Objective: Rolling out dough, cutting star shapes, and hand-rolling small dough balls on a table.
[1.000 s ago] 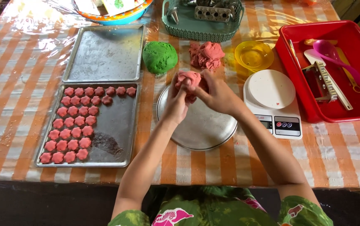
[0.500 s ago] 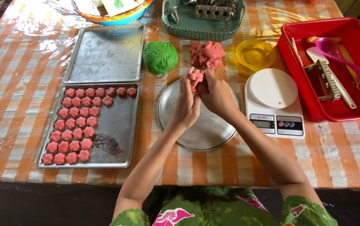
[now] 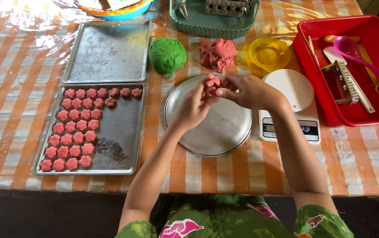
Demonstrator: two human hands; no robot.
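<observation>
Both hands meet above the far part of a round metal plate (image 3: pixel 218 132). My left hand (image 3: pixel 191 108) and my right hand (image 3: pixel 245 90) together hold a lump of pink dough (image 3: pixel 210 85), fingers pinching it from each side. A larger heap of pink dough (image 3: pixel 218 53) lies just beyond the plate. A ball of green dough (image 3: pixel 167 54) sits to its left. On the near left, a metal baking tray (image 3: pixel 119 141) carries several small pink flower-shaped pieces (image 3: pixel 72 132) in rows.
An empty baking tray (image 3: pixel 108 50) lies behind the filled one. A yellow bowl (image 3: pixel 269 53), a white kitchen scale (image 3: pixel 291 105) and a red tub (image 3: pixel 374 110) of tools stand at the right. A green basket (image 3: pixel 211 24) sits at the back, on an orange-striped cloth.
Both hands have stayed over the plate, working the pink lump. The fingers have shifted around it and the lump sits slightly further right.
</observation>
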